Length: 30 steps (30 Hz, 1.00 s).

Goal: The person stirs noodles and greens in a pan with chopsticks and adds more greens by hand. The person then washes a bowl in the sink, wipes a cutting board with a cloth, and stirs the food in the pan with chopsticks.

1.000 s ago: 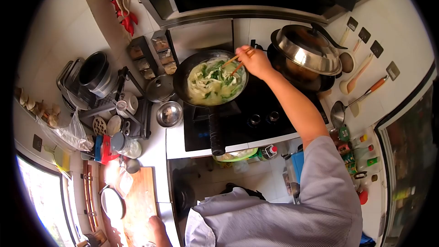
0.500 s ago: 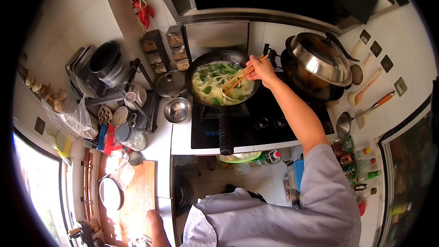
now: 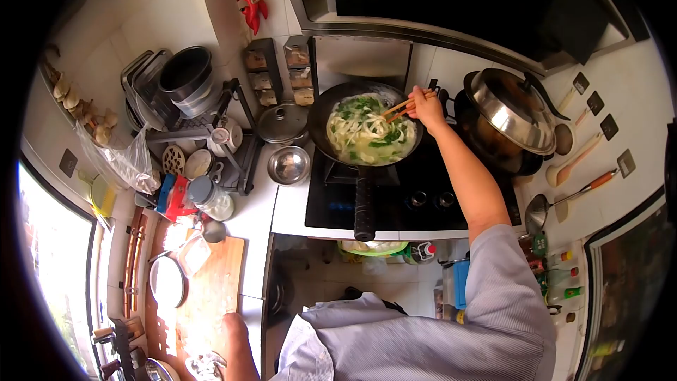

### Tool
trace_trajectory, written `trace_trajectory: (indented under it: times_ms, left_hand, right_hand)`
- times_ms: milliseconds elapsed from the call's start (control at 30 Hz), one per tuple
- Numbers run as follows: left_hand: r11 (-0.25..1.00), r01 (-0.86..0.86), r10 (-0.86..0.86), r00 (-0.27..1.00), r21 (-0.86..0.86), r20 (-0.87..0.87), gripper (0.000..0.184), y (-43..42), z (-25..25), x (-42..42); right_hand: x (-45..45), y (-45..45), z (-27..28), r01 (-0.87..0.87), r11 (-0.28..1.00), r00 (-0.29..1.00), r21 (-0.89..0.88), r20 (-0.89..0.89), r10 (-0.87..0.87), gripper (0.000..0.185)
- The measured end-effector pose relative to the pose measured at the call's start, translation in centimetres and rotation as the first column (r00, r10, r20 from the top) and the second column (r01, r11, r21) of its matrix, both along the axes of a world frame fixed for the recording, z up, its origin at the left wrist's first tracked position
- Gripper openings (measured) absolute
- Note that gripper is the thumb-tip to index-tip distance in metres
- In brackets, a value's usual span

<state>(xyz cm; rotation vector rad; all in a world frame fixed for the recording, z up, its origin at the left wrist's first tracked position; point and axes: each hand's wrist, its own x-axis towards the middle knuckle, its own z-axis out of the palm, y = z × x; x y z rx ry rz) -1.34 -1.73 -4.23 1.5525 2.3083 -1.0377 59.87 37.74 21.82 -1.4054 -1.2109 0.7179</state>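
Observation:
A dark frying pan (image 3: 326,148) sits on the left burner of the black stove, its handle toward me. Pale noodles and green leaves (image 3: 367,130) lie in cloudy liquid inside it. Above the pan's right rim, my right hand (image 3: 425,107) is closed round a pair of wooden chopsticks (image 3: 399,109), whose tips reach into the noodles. My left hand (image 3: 233,323) is by the front right edge of the wooden cutting board (image 3: 222,275); its fingers cannot be made out. A white round dish (image 3: 168,282) rests on the board.
A wok with a domed steel lid (image 3: 511,109) occupies the right burner. Left of the stove are a steel bowl (image 3: 289,165), a lidded pot (image 3: 282,123), a glass jar (image 3: 211,199) and a dish rack (image 3: 190,130). A ladle (image 3: 537,213) hangs on the right wall.
The view has turned, so the scene sits further right. The chopsticks have swept through the noodles, which now lie bunched differently with the green leaves. My left hand stays near the board.

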Motion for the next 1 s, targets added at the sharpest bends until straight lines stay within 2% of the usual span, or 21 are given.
trace_trajectory:
  times_ms: [67, 100, 167, 200, 300, 467, 533, 567, 633, 700, 767, 800, 833, 900, 967, 1000]
  left_hand:
    - [0.994, 0.064, -0.061, 0.997, 0.087, -0.038, 0.021, -0.2, -0.6, -0.3]
    - [0.994, 0.068, -0.064, 0.997, 0.086, -0.042, 0.021, -0.2, -0.8, -0.6]
    - [0.996, 0.087, -0.089, 0.994, -0.03, -0.068, 0.02, -0.2, -0.6, -0.5]
    - [0.995, 0.099, -0.098, 0.992, 0.009, -0.082, 0.018, -0.3, 0.0, 0.0]
    - [0.995, 0.078, -0.082, 0.994, -0.056, -0.074, 0.017, 0.1, 0.0, 0.0]
    - [0.991, 0.132, -0.134, 0.987, -0.036, -0.093, 0.017, -0.1, -1.3, -0.7]
    - [0.991, 0.131, -0.133, 0.988, -0.031, -0.079, 0.017, -0.2, -1.7, -1.0]
    - [0.986, 0.164, -0.165, 0.981, -0.012, -0.102, 0.017, -0.3, -1.7, -1.0]
    - [0.98, 0.199, -0.197, 0.972, 0.006, -0.126, 0.017, -0.5, -1.1, -0.5]
    - [0.993, 0.119, -0.117, 0.99, 0.023, -0.08, 0.017, -0.2, 0.6, 0.3]
    - [0.995, 0.092, -0.088, 0.993, 0.046, -0.076, 0.018, -0.1, 0.3, 0.3]
    - [0.996, 0.063, -0.058, 0.996, 0.069, -0.071, 0.018, -0.1, 0.2, 0.3]
    - [0.996, 0.063, -0.058, 0.996, 0.068, -0.071, 0.018, -0.2, 0.0, 0.2]
    - [0.989, 0.145, -0.14, 0.984, 0.036, -0.114, 0.019, -0.3, -0.4, 0.0]
    - [0.988, 0.155, -0.151, 0.982, 0.028, -0.116, 0.019, -0.3, -1.0, -0.4]
    - [0.986, 0.163, -0.159, 0.98, 0.019, -0.118, 0.019, -0.4, -1.3, -0.6]
  right_hand:
    - [-1.2, -0.4, -0.2, -0.05, 0.994, 0.995, -0.101, -0.086, 0.042, 0.042]
    - [-1.6, -0.5, -0.1, -0.048, 0.994, 0.995, -0.102, -0.091, 0.039, 0.042]
    - [-2.4, -0.9, -0.2, -0.124, 0.979, 0.981, -0.162, -0.17, 0.096, 0.043]
    - [-2.7, -1.0, 0.0, -0.143, 0.972, 0.979, -0.185, -0.172, 0.111, 0.044]
    - [-3.4, -1.5, 0.3, -0.2, 0.954, 0.951, -0.222, -0.278, 0.135, 0.045]
    - [-4.2, -2.2, 2.7, -0.232, 0.955, 0.93, -0.182, -0.328, 0.164, 0.044]
    - [-4.5, -2.7, 3.8, -0.215, 0.974, 0.951, -0.065, -0.243, 0.194, 0.043]
    - [-4.7, -3.1, 4.2, -0.208, 0.976, 0.952, -0.067, -0.245, 0.186, 0.043]
    - [-5.7, -3.5, 4.9, -0.265, 0.962, 0.964, 0.068, -0.017, 0.267, 0.043]
    - [-6.8, -4.4, 4.7, -0.315, 0.946, 0.949, 0.074, 0.033, 0.313, 0.039]
    - [-7.2, -4.6, 3.6, -0.492, 0.871, 0.867, 0.005, 0.092, 0.489, 0.031]
    - [-7.2, -4.5, 3.2, -0.504, 0.861, 0.848, -0.073, 0.146, 0.509, 0.031]
    - [-6.9, -4.2, 2.7, -0.504, 0.861, 0.849, -0.074, 0.145, 0.509, 0.031]
    - [-5.9, -3.7, 2.1, -0.407, 0.909, 0.825, -0.09, 0.391, 0.408, 0.029]
    - [-5.2, -3.6, 2.1, -0.377, 0.921, 0.853, -0.093, 0.351, 0.385, 0.03]
    - [-4.7, -3.2, 2.1, -0.331, 0.94, 0.85, -0.086, 0.405, 0.336, 0.031]
